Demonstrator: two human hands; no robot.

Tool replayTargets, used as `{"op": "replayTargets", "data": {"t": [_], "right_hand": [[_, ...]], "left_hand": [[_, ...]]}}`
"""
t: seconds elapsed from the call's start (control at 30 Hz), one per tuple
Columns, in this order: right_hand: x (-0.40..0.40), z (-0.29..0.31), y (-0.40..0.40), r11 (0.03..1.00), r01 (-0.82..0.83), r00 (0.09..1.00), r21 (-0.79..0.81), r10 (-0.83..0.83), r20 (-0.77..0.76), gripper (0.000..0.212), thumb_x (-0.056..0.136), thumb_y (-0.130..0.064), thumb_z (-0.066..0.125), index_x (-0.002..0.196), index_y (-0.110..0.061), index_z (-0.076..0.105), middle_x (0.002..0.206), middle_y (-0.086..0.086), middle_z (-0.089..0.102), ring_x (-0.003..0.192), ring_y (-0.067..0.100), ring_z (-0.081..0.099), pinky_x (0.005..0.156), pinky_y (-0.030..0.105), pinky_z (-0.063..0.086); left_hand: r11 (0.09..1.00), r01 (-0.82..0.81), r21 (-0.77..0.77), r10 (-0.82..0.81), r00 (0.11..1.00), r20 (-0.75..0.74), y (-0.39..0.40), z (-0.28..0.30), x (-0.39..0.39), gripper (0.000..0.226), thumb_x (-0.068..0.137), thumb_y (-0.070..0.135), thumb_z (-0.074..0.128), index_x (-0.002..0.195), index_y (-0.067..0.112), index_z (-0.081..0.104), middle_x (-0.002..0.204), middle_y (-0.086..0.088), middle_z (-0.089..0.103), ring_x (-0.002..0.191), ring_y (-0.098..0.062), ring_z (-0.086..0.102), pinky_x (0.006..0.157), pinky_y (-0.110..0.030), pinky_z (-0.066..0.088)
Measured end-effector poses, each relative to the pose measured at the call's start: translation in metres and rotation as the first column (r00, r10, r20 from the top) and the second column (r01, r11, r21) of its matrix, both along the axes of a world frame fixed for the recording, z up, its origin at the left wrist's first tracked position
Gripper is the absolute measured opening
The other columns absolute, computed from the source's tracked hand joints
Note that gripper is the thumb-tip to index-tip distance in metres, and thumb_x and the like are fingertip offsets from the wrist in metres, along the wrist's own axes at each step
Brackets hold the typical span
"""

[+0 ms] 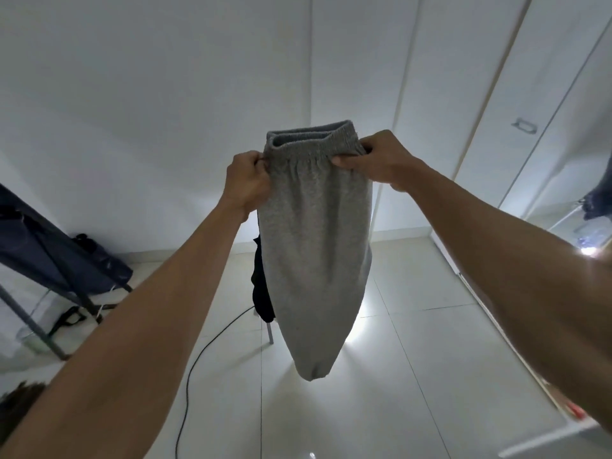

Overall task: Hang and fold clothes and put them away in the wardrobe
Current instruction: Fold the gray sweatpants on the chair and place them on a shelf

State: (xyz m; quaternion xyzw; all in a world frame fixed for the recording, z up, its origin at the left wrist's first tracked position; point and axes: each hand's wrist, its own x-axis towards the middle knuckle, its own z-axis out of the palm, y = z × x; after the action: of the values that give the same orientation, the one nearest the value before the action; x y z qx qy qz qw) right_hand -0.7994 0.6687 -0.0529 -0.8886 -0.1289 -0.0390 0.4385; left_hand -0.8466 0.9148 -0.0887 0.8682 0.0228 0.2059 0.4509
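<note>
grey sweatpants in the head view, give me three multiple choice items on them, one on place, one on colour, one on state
1. Where are the grey sweatpants?
A. held up in the air
B. flat on the floor
C. on a wardrobe shelf

2. What colour is the garment behind them?
A. red
B. black
C. yellow

3. How is the waistband held?
A. left hand only
B. right hand only
C. both hands

Answers:
1 A, they hang above the tiled floor.
2 B, the black garment shows at their left edge.
3 C, the left hand and right hand each grip one end.
</note>
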Motion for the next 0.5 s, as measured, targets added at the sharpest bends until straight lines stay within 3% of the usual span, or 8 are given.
{"op": "replayTargets", "data": {"t": [0.1,0.2,0.37,0.5], "right_hand": [[-0.013,-0.015,-0.010,0.999,-0.043,0.999,0.002,0.043,-0.022,0.057,0.068,-0.048,0.086,0.098,-0.001,0.073,0.105,0.023,0.068,0.092,0.029,0.068,0.081,0.053,0.060],[-0.028,-0.028,-0.019,0.999,-0.043,0.999,0.031,0.043,0.001,0.042,0.076,-0.035,0.084,0.097,0.000,0.072,0.098,0.020,0.068,0.085,0.024,0.061,0.078,0.046,0.057],[-0.051,-0.057,-0.040,0.997,-0.052,0.997,-0.055,0.049,-0.064,0.021,0.086,-0.026,0.078,0.084,-0.009,0.066,0.074,0.000,0.055,0.068,0.012,0.052,0.058,0.021,0.043],[-0.056,-0.088,-0.049,0.992,-0.062,0.995,-0.108,0.053,-0.089,0.026,0.089,-0.031,0.075,0.086,-0.006,0.068,0.073,0.003,0.056,0.068,0.015,0.050,0.055,0.021,0.036]], "left_hand": [[1.000,-0.015,0.000,0.015,0.999,-0.035,-0.009,-0.010,-0.016,0.027,0.101,0.011,0.036,0.095,0.011,0.062,0.094,-0.007,0.061,0.085,-0.023,0.054,0.072,-0.032,0.043],[0.997,-0.078,0.026,0.079,0.995,-0.061,-0.024,-0.017,-0.032,0.029,0.100,0.010,0.035,0.108,0.004,0.062,0.106,-0.014,0.063,0.092,-0.028,0.056,0.076,-0.036,0.045],[0.984,-0.152,0.095,0.165,0.974,-0.155,-0.057,-0.040,-0.053,0.032,0.095,0.001,0.035,0.114,-0.001,0.060,0.112,-0.020,0.062,0.101,-0.036,0.058,0.081,-0.042,0.047],[0.977,-0.194,0.090,0.210,0.949,-0.235,-0.075,-0.068,-0.064,0.035,0.092,-0.001,0.035,0.117,-0.001,0.060,0.114,-0.020,0.062,0.105,-0.038,0.058,0.089,-0.047,0.050]]}}
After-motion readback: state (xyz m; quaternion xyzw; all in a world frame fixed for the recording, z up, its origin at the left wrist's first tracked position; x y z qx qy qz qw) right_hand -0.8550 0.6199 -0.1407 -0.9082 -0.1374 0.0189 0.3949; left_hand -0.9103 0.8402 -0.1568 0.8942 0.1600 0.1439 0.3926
